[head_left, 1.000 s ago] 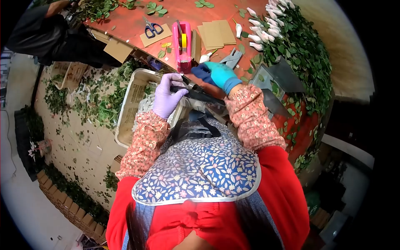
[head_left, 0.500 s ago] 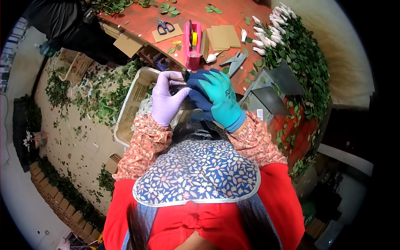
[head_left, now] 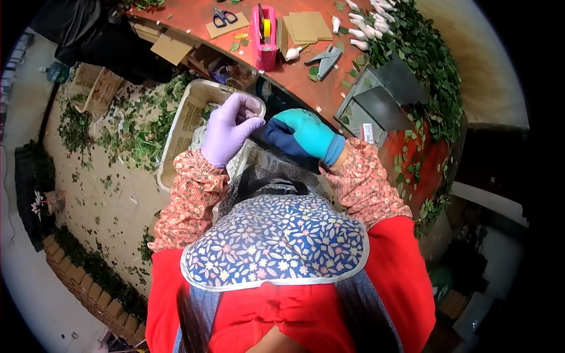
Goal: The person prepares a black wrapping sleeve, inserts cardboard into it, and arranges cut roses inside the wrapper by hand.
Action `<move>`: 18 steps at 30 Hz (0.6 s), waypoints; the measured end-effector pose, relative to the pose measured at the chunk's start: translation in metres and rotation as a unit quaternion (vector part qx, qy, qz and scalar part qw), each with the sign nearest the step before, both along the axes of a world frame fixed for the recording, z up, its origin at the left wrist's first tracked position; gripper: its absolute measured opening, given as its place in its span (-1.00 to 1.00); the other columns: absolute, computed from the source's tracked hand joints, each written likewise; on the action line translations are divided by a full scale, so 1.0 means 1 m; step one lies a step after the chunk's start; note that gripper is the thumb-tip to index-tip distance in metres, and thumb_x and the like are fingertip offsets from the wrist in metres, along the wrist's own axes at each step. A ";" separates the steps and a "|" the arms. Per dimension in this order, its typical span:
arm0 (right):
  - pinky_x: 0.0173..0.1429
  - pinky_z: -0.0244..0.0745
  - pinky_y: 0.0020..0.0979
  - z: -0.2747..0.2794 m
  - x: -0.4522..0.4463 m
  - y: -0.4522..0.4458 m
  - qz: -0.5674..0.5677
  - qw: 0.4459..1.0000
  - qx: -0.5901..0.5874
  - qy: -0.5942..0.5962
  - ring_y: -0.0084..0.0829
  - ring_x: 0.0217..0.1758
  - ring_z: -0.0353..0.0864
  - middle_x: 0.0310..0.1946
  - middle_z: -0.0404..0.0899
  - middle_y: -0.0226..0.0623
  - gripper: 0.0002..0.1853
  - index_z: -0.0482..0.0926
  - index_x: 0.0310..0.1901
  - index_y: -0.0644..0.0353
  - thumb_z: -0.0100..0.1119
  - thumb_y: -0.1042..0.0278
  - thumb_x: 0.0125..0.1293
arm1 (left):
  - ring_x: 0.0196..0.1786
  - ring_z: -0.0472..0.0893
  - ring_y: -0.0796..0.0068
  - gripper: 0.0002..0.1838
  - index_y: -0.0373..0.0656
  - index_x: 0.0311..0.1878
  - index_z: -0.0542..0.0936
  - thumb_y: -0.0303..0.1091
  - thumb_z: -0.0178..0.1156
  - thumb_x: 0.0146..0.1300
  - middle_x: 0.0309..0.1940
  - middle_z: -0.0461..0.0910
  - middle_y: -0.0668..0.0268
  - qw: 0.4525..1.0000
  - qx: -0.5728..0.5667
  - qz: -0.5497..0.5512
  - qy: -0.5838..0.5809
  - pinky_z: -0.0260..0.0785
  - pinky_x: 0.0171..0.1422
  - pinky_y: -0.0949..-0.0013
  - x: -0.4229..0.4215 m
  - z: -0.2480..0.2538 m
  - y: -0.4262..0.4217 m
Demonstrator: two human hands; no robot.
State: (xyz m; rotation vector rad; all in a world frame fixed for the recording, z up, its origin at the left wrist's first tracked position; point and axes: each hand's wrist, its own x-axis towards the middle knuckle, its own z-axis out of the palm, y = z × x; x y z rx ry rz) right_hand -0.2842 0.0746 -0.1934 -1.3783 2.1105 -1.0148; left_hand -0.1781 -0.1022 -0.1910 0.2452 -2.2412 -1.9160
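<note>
My left hand (head_left: 228, 130), in a lilac glove, has its thumb and fingers curled together in a pinch above the basket's edge. What the fingertips hold, if anything, is too small to make out. My right hand (head_left: 305, 136), in a teal and navy glove, is closed with its fingers curled in toward the left, their tips hidden. The two hands are a little apart, over my lap at the table's near edge. Below them is the white plastic basket (head_left: 172, 144) with pale crumpled material inside. My blue floral apron (head_left: 273, 241) lies beneath.
On the red table (head_left: 288, 82) are a pink tape dispenser (head_left: 264, 50), scissors (head_left: 224, 19), cardboard pieces (head_left: 311, 27), a grey stapler-like tool (head_left: 325, 60) and a grey metal stand (head_left: 382, 97). Pale wrapped roses (head_left: 368, 26) lie at right. Leaves litter the floor; a dark-clothed person (head_left: 100, 35) is at upper left.
My hands have moved apart; before, they met around something dark. The left has shifted left, the right has turned and dropped slightly. The table sits higher in view.
</note>
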 end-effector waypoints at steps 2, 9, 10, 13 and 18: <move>-0.11 0.47 -0.19 -0.023 -0.031 0.005 -0.003 0.990 0.064 -0.128 -0.07 -0.20 0.62 -0.29 0.63 -0.04 -0.81 0.63 -0.21 0.22 0.16 0.33 0.21 | -0.38 0.48 0.75 -0.77 -0.26 -0.19 0.50 -0.55 0.32 0.11 -0.45 0.53 0.44 0.998 0.052 0.011 -0.031 0.40 -0.23 0.61 -0.029 -0.004 -0.004; -0.13 0.51 -0.32 -0.024 -0.019 0.004 -0.053 0.968 -0.046 -0.239 -0.34 -0.23 0.65 -0.26 0.65 -0.16 -0.80 0.60 -0.10 0.28 0.11 0.47 0.26 | -0.28 0.48 0.76 -0.68 -0.24 -0.08 0.49 -0.64 0.29 0.09 -0.33 0.52 0.47 0.993 0.108 -0.018 -0.041 0.37 -0.14 0.63 -0.038 0.006 -0.008; -0.19 0.50 -0.34 -0.014 -0.017 0.002 -0.091 0.913 0.010 -0.397 -0.35 -0.29 0.63 -0.32 0.64 -0.18 -0.82 0.59 -0.15 0.29 0.15 0.47 0.23 | -0.23 0.50 0.72 -0.69 -0.24 -0.02 0.48 -0.63 0.24 0.16 -0.26 0.50 0.43 0.993 0.107 -0.040 -0.012 0.40 -0.07 0.61 -0.040 0.007 -0.013; -0.37 0.37 -0.33 -0.030 -0.014 0.007 -0.032 0.991 -0.014 -0.130 -0.40 -0.51 0.38 -0.53 0.46 -0.14 -0.88 0.52 -0.37 0.28 0.26 0.44 0.18 | -0.20 0.52 0.67 -0.67 -0.24 -0.02 0.50 -0.68 0.20 0.13 -0.23 0.54 0.41 0.983 0.105 0.127 0.079 0.39 -0.09 0.56 -0.050 0.034 -0.030; -0.37 0.34 -0.38 -0.034 -0.014 0.019 -0.062 0.975 -0.021 -0.211 -0.55 -0.50 0.32 -0.56 0.49 -0.34 -0.87 0.51 -0.38 0.31 0.28 0.46 0.19 | -0.15 0.52 0.44 -0.80 -0.20 -0.25 0.52 -0.62 0.23 0.03 -0.25 0.55 0.29 0.968 -0.090 -0.070 0.225 0.37 -0.07 0.43 -0.007 0.176 0.010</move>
